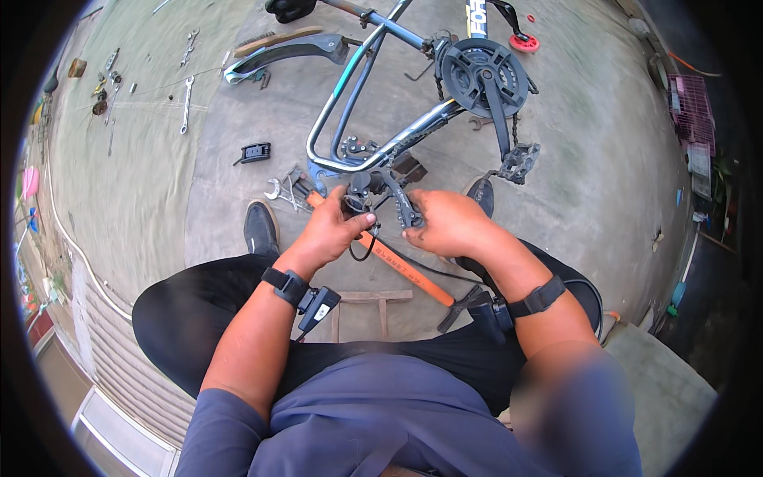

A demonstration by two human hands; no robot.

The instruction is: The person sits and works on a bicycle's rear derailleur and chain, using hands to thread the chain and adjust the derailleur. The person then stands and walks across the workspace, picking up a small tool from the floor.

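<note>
Both hands grip the derailleur [380, 195] at the frame [350, 103] rear: left hand [338, 226] clenched on its body, right hand [445, 222] on its cage. Risk: slipping grip, cable [362, 253] snagging, fingers pinched.

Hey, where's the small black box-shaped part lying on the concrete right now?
In the head view, the small black part lies left of the bike frame, above the person's left shoe.

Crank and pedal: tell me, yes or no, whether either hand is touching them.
No: both the left hand and right hand grip the derailleur, away from the crank and pedal.
</note>
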